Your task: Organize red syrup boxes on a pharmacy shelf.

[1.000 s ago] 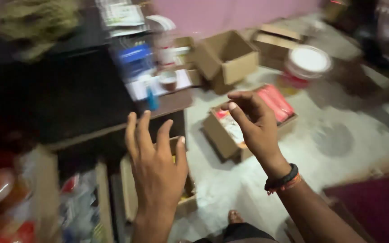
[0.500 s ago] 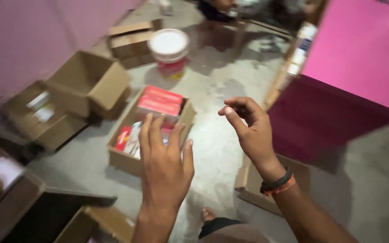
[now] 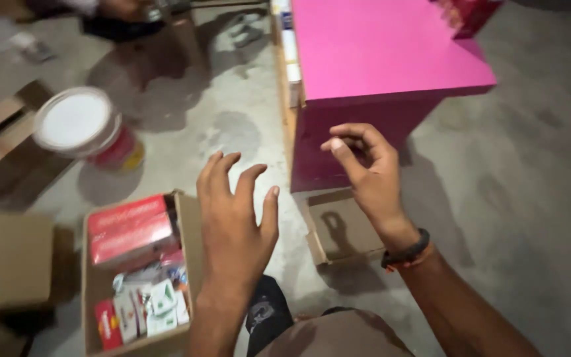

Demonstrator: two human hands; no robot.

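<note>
My left hand (image 3: 236, 225) hangs in the air with its fingers spread and a little bent, holding nothing; it hovers over the right edge of an open cardboard box (image 3: 94, 311) that sits on the grey concrete floor (image 3: 517, 218); inside that box lies a red carton (image 3: 129, 228) near the top, and below it a jumble of small red and white packets (image 3: 145, 305). My right hand (image 3: 365, 172) is raised too, empty, its fingers curled loosely with the thumb tip close to the forefinger; a dark band with an orange thread (image 3: 406, 251) circles its wrist. Beneath that hand a shallow, flat cardboard tray (image 3: 338, 228) lies on the floor, just beside the base of a bright pink cabinet (image 3: 378, 46). Off to the left stands a red tub with a white lid (image 3: 84, 129); further left, plain cardboard boxes (image 3: 11, 264) sit closed or folded; my knee (image 3: 338, 337) shows at the bottom edge.
</note>
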